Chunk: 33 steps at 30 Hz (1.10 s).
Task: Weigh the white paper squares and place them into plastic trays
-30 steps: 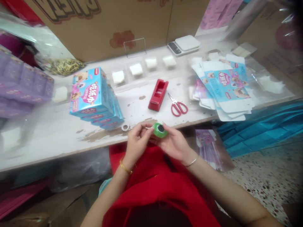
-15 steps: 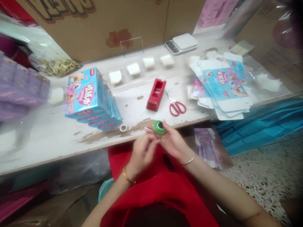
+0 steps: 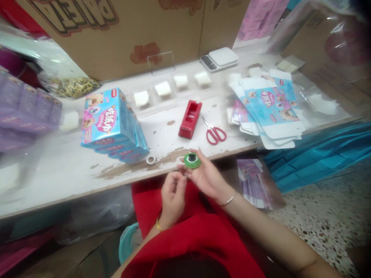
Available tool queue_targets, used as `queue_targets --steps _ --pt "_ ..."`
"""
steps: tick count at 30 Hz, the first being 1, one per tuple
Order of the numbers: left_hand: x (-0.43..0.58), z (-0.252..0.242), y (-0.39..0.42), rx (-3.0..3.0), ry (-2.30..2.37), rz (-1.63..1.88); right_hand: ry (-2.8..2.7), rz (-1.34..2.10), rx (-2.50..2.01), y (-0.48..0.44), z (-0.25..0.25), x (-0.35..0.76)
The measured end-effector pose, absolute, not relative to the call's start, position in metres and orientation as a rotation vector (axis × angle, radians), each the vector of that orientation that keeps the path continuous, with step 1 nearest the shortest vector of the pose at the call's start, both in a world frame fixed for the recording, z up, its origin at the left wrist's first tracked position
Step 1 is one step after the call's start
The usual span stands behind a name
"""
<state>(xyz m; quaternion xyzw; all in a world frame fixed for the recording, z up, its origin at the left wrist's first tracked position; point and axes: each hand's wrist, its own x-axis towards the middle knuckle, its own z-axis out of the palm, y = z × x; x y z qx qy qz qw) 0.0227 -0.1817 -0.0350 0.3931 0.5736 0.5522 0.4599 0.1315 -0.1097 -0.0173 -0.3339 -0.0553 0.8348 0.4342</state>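
Note:
My right hand [image 3: 208,175] holds a small green tape roll [image 3: 192,164] with a white core and a dark centre, just past the table's front edge. Close by on the left, my left hand [image 3: 174,193] has thumb and fingers pinched together; whatever they grip is too small to make out. On the table beyond lies a red tape dispenser [image 3: 190,119] with its bay showing no roll. Red-handled scissors [image 3: 214,132] rest to its right. A small white ring [image 3: 150,159], like a bare tape core, sits near the front edge.
Blue printed boxes [image 3: 113,123] stand stacked at the left, purple boxes [image 3: 29,104] farther left. Flat blue cartons [image 3: 269,108] lie piled at the right. A kitchen scale [image 3: 219,58] and several white pads stand behind, before a large cardboard box [image 3: 116,42].
My left hand has drawn down and slightly away from the right. The tape roll in my right hand has tilted and shifted a little left and down. The view has shifted slightly.

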Motion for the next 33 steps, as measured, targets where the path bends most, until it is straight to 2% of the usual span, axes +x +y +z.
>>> queue_targets --steps 8,13,17,21,28,33 --pt "0.018 -0.06 -0.181 0.507 1.26 1.291 -0.403 1.958 -0.881 -0.11 -0.021 0.13" --pt "0.01 -0.073 -0.18 0.366 1.174 1.117 -0.383 1.911 -0.913 -0.107 -0.03 0.132" --pt "-0.007 -0.068 -0.171 0.583 1.421 1.191 -0.508 1.961 -0.908 -0.105 -0.032 0.139" --pt "-0.017 -0.039 -0.153 0.95 1.515 1.259 -0.608 2.036 -0.889 -0.109 -0.032 0.141" --pt "-0.017 -0.014 -0.136 1.011 1.3 0.915 -0.88 1.99 -0.927 -0.119 -0.029 0.145" --pt "-0.018 -0.012 -0.139 1.102 1.256 0.831 -1.012 1.904 -1.07 -0.12 -0.016 0.149"
